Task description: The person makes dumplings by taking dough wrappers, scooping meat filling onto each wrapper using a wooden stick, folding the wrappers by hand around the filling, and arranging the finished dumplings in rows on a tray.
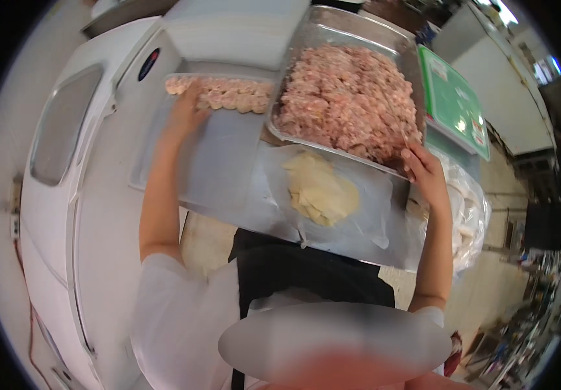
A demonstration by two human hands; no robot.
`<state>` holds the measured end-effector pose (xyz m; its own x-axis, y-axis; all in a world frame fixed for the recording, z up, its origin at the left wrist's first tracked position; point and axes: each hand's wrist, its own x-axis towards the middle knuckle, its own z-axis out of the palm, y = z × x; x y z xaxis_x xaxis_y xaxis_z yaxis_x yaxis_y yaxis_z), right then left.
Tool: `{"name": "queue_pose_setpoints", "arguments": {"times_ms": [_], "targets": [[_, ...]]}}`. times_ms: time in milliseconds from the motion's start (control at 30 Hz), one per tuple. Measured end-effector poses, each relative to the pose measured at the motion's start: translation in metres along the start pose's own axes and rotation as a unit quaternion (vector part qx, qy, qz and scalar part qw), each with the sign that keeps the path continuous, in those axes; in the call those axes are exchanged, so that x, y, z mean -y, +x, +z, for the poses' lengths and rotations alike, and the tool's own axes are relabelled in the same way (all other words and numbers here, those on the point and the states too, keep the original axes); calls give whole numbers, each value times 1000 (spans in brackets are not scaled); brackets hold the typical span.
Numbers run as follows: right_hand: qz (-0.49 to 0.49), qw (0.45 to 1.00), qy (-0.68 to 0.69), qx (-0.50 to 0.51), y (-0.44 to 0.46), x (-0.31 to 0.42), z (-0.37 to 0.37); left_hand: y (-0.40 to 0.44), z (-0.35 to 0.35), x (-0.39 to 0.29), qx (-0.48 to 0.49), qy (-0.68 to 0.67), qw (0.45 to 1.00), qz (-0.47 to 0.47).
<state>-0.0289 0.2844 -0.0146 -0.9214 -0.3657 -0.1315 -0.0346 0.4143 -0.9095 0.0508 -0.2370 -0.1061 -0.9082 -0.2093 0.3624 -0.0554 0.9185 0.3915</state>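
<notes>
Several filled dumplings (238, 95) stand in a row along the far edge of a grey tray (218, 149). My left hand (188, 114) reaches over the row's left end, its fingers blurred; whether they grip a dumpling I cannot tell. A deep metal pan (352, 21) is heaped with pinkish ground meat filling (345, 97). At the pan's near right corner, my right hand (425, 170) is closed on a thin stick-like tool (396, 117), whose far part lies against the filling. Between the hands, a pile of pale dough wrappers (319, 188) rests on a clear plastic sheet (374, 224).
A white appliance (114, 156) with a handle recess borders the left side. Right of the pan sits a green-lidded container (453, 97), with a clear plastic bag (466, 211) of pale contents nearer me. Cluttered shelving (527, 292) stands farther right.
</notes>
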Motion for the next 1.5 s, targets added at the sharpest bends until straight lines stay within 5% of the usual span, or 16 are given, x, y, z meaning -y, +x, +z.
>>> {"name": "queue_pose_setpoints", "arguments": {"times_ms": [33,133,233,333,433,600,700,800,900,967,1167,1267,1500], "targets": [[20,1000,8,11,-3,6,-8,-4,0,-5,-18,45,998,40],[-236,890,-391,0,-13,27,-48,-16,-31,-92,-21,-14,997,67],[-112,818,-564,4,-29,72,-82,-36,-42,-181,30,-180,975,128],[-108,686,-720,-21,-32,98,-91,-48,-12,-223,124,-236,939,216],[-204,588,-780,-69,-13,71,-78,-57,20,-256,176,-248,913,272],[-212,597,-771,60,-10,51,-28,-64,43,-279,194,-201,910,305],[-221,632,-742,45,-15,50,-42,-69,41,-277,209,-162,917,299],[-139,753,-642,50,-13,52,-53,-72,46,-265,225,-181,919,268],[-169,782,-598,34,-5,22,-50,-75,47,-256,201,-295,915,189],[-172,784,-597,25,-14,17,-43,-65,27,-264,226,-377,890,122],[-267,755,-598,-35,-22,30,-63,-53,14,-265,148,-361,911,136],[-292,714,-636,-34,-13,19,-52,-53,11,-265,236,-431,871,8],[-291,698,-654,5,-18,40,-47,-69,24,-245,231,-304,911,155]]}}
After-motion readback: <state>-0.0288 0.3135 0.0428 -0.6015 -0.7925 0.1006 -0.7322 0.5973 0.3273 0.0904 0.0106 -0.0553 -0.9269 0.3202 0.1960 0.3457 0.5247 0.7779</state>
